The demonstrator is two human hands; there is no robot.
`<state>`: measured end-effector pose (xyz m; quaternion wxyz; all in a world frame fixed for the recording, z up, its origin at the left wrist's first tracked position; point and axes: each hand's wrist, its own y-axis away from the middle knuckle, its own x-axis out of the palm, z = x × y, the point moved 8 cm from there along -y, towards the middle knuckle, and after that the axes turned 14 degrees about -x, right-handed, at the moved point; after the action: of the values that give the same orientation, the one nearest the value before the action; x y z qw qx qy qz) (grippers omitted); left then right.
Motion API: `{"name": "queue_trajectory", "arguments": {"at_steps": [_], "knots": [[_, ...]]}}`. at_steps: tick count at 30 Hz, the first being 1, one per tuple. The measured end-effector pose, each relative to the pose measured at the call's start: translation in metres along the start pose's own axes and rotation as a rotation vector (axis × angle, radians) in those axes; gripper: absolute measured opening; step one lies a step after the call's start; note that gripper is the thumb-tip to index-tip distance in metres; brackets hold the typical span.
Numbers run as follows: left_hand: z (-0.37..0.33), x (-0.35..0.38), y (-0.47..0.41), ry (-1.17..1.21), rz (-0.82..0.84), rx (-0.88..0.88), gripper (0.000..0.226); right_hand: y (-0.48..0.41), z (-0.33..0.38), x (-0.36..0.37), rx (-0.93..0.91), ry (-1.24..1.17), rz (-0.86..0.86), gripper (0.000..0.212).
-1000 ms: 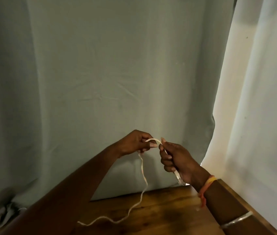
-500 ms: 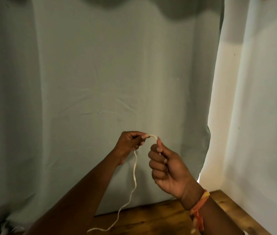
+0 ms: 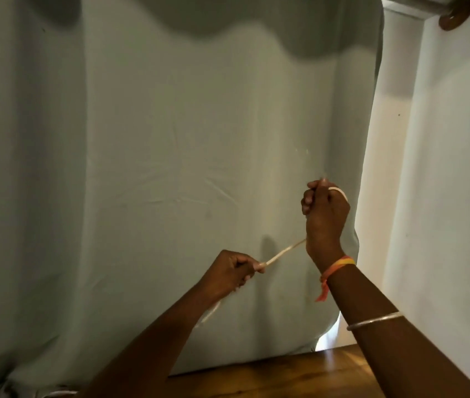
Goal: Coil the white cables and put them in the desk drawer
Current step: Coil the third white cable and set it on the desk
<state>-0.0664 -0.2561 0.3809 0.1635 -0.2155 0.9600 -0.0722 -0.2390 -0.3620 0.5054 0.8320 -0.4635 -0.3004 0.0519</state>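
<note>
White cable (image 3: 284, 250) was pulled into a straight slanted line between my two hands. It was up in the air in front of the pale green curtain (image 3: 170, 139) and well above the wooden desk (image 3: 285, 374).

My left hand (image 3: 232, 272) was the lower one. Its fingers were curled round the cable, with thumb and forefinger pinching it right where the tight bit started. Below that fist more cable dropped along my forearm, but it was so blurry I couldn't tell where it ended up.

My right hand (image 3: 324, 214) was higher and off to the right, fisted round the cable too. One turn of it looped over the back of my knuckles. How many turns were inside the fist, no idea, couldn't see.

That wrist had my orange thread band (image 3: 337, 267) on it with a loose end dangling, and my silver bangle (image 3: 374, 320) sat further down the forearm.

Only a strip of the desk showed along the bottom, with the curtain hem coming down to its back edge. Right of the curtain was plain white wall (image 3: 443, 196), with a bright sliver of light low down by the curtain's edge. Way up in the top right corner the curtain rod (image 3: 426, 2) ran into a round wooden bracket (image 3: 455, 15).
</note>
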Motion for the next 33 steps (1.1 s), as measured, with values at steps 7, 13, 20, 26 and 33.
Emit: {"name": "queue_trajectory", "arguments": {"at_steps": [7, 13, 20, 26, 33], "knots": [[-0.056, -0.045, -0.015, -0.492, -0.084, 0.219, 0.010, 0.049, -0.068, 0.006, 0.359, 0.593, 0.781, 0.049], [-0.091, -0.053, -0.016, -0.664, 0.010, 0.257, 0.010, 0.139, -0.057, 0.020, 0.910, 0.327, 1.080, 0.056], [-0.100, -0.067, -0.008, -0.291, 0.063, 0.264, 0.005, 0.185, 0.011, 0.071, 1.188, -0.871, 0.877, 0.052], [-0.062, -0.042, 0.001, 0.154, 0.066, 0.120, 0.009, 0.121, 0.071, 0.107, 0.756, -1.202, 0.517, 0.039], [-0.055, -0.015, 0.012, 0.022, 0.120, 0.085, 0.016, 0.037, 0.034, 0.071, 0.231, -0.643, 0.055, 0.036]]}}
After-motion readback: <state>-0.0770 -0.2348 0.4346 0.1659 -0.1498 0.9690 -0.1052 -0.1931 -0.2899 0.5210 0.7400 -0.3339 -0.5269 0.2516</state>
